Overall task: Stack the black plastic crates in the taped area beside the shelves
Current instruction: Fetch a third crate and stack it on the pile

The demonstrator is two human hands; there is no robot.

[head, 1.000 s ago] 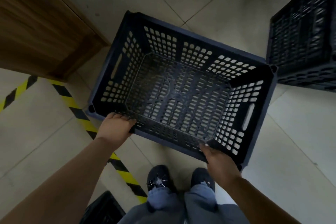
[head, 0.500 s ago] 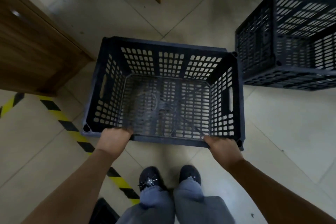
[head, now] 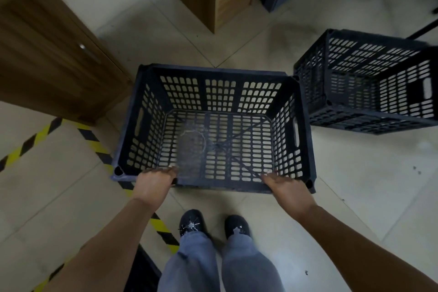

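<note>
**Empty crate held by its near rim, second crate at two o'clock**

Head view: the black crate (head: 214, 125) sat at the centre of the frame, open side up, with nothing inside; pale floor showed through its slotted base. The left hand (head: 154, 184) gripped the near rim toward the seven o'clock corner, its fingers (head: 171, 171) curled over the edge into the crate. The right hand (head: 288, 186) clasped the same rim toward five o'clock, fingers wrapped closed on it. A second crate (head: 369, 83) stood on the tiled floor (head: 355, 185) at two o'clock, just beside the held crate's far right corner; it was also empty. Yellow-and-black tape (head: 94, 142) ran along the floor at eight o'clock, passing under the held crate's left corner. A wooden cabinet (head: 47, 54) stood at ten o'clock. The person's shoes (head: 192, 221) showed at six o'clock.
</note>
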